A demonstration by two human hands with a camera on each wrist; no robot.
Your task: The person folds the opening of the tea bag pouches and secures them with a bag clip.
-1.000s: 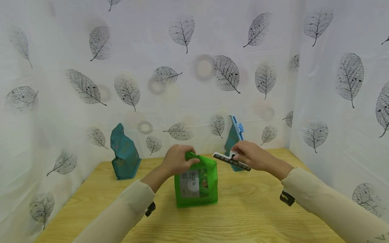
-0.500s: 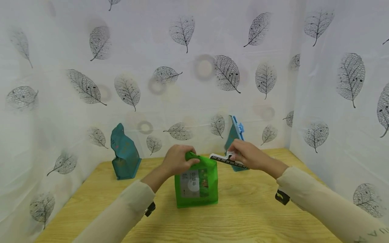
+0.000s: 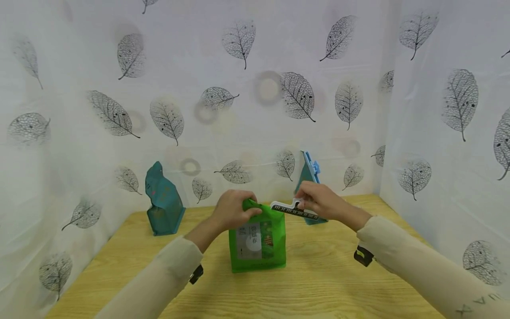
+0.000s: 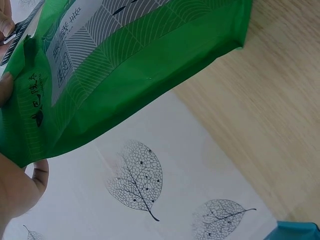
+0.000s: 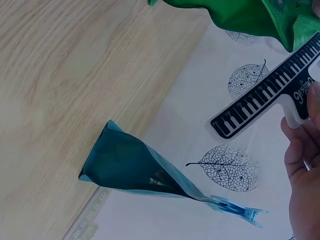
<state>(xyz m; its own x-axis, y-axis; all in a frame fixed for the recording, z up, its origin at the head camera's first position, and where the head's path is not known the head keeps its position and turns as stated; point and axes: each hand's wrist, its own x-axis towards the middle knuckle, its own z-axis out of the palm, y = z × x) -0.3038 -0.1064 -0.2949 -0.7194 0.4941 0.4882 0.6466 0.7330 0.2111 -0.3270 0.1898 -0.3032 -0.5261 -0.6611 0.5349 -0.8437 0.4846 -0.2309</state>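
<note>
A green tea bag (image 3: 260, 243) with a grey label stands on the wooden table. My left hand (image 3: 235, 208) pinches its folded top edge between thumb and fingers; in the left wrist view the bag (image 4: 145, 75) fills the upper left. My right hand (image 3: 324, 201) pinches the handle of a bag clip (image 3: 292, 210) with a piano-key pattern. The far end of the clip is at the bag's top right corner; whether they touch I cannot tell. In the right wrist view the clip (image 5: 270, 90) slants below the green bag (image 5: 245, 15).
A teal bag (image 3: 164, 204) stands at the back left of the table (image 3: 318, 274). Another teal bag (image 5: 135, 162), topped with a blue clip (image 3: 311, 167), stands behind my right hand. A leaf-patterned curtain (image 3: 255, 133) encloses the back and sides.
My right hand has moved left with the piano-pattern clip, bringing its end to the green bag's top right corner. The left hand and the bag have stayed in place.
</note>
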